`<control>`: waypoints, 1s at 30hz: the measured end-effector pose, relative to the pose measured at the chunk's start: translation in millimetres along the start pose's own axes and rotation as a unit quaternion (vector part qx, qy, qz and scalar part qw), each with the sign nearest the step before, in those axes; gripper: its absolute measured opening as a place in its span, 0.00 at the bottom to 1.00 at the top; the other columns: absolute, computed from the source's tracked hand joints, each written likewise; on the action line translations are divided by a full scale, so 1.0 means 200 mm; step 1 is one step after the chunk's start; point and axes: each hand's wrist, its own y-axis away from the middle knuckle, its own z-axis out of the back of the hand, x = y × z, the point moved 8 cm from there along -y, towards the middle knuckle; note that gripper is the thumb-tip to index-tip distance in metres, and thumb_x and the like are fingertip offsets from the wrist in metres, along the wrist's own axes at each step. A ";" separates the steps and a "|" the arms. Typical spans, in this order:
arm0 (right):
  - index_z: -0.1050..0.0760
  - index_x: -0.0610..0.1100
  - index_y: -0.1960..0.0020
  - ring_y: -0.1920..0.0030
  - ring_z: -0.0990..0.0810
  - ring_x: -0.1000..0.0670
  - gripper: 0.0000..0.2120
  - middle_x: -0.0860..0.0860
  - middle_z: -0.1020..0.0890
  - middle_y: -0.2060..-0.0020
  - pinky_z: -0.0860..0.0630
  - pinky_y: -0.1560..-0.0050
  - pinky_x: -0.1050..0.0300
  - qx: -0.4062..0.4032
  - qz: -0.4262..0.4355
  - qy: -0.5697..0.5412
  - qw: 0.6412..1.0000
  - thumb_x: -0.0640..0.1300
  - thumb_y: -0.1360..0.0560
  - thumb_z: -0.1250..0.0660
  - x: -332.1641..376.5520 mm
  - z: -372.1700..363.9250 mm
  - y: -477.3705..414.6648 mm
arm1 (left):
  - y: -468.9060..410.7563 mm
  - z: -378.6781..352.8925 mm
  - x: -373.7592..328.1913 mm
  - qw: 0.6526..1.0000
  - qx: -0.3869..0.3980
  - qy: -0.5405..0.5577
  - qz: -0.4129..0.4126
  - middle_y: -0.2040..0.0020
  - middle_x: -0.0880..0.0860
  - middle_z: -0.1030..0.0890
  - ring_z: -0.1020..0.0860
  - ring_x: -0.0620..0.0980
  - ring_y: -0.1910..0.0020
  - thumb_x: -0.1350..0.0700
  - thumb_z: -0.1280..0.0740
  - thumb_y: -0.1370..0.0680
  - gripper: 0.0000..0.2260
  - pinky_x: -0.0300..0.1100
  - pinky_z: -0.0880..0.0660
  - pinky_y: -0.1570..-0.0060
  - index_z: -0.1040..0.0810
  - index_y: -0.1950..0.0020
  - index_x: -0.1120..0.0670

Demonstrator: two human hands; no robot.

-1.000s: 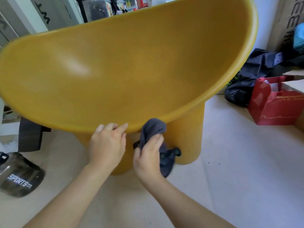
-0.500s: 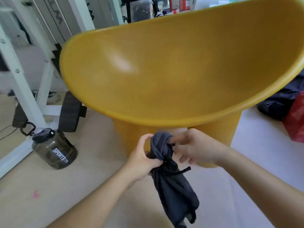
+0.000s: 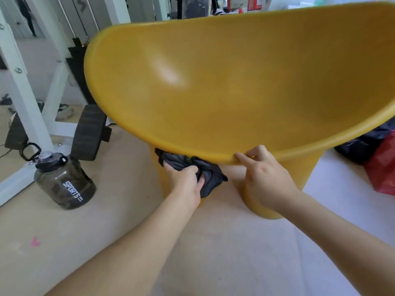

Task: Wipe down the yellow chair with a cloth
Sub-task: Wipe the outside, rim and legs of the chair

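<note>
- Has passed the crumpled dark grey fabric cloth (image 3: pixel 210 174) out of the two-handed hold of half a second ago into the left hand (image 3: pixel 183 180) alone. No longer lets it dangle in mid-air, but has pushed it up under the front edge of the broad moulded yellow plastic chair (image 3: pixel 235 82).
- Has shifted the right hand (image 3: pixel 267 180) off the cloth and onto the chair's front rim, just beside the cloth.
- Grips the cloth with left fingers (image 3: pixel 190 168) curled tight round the wad, pressing it against the underside of the seat shell at the junction with a stout front leg.
- Sets right fingers (image 3: pixel 242 157) bent at the rim, one laid along its edge, another knuckled over the top; cannot tell whether pinching or merely resting.
- Judged as the step in hand: wiping beneath the front rim and round the leg top, with the free hand bracing the shell. Cannot say how much of the chair already done; no visible difference between wiped and unwiped plastic.
- Next, probably: drag the wad sideways along the underside with firm upward pressure, follow the curve, re-bunch any loose tail, and steady the rim against tipping or sliding on the pale smooth floor (image 3: pixel 128 210).
- Worth minding: dark translucent sports water jug (image 3: pixel 64 184) standing on the floor to the left, well apart from the chair.
</note>
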 end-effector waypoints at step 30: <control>0.35 0.48 0.32 0.38 0.33 0.45 0.22 0.49 0.32 0.42 0.31 0.49 0.53 0.000 -0.015 0.181 0.983 0.40 0.26 0.43 -0.35 0.25 0.10 | 0.36 -0.53 0.11 0.752 0.169 -0.522 -0.364 0.57 0.51 0.24 0.25 0.50 0.56 0.58 0.35 0.22 0.13 0.30 0.35 0.63 0.20 0.39 0.52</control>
